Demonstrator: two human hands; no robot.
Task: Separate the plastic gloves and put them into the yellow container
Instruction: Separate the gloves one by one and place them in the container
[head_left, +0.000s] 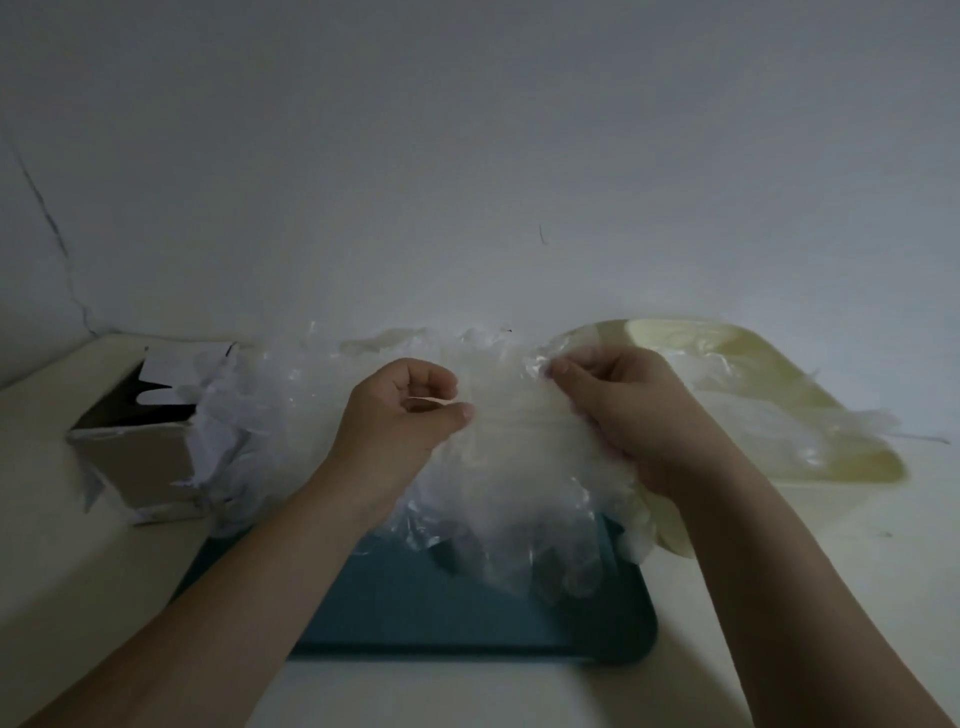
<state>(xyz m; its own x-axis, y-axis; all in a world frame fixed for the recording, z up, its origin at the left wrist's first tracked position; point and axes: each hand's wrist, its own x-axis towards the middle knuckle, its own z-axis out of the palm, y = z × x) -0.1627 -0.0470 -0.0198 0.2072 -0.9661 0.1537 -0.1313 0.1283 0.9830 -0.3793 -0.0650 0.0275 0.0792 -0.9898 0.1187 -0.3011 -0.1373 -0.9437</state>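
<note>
**Peeling one glove off the clump**

Both hands work mid-frame on the gloves (519, 467), a bunched mass of thin, clear film held above the tray (467, 613). The right hand (618, 410) pinches a crinkled edge of film between thumb and forefinger, the other fingers curled under the bunch. The left hand (410, 410) has its fingers curled in, thumb tip pressed toward the forefinger at the film's edge. It seems to pinch a layer there, though the film is too clear to be sure.

The step in hand looks like separation: two grips on neighbouring layers, ready to pull apart. Next, I judge, comes a slow sideways pull, then a short carry to the container (857, 452) at right of frame, where some loose film already lies.

The gloves are flimsy, glossy and wrinkled, likely clinging layer to layer. More of them spill toward the torn cardboard box (119, 447) at left. The container is pale yellow, smooth plastic with rounded corners. The tray is flat, matte teal, also round-cornered. The table (78, 571) is cream, and the wall (467, 156) is plain.
</note>
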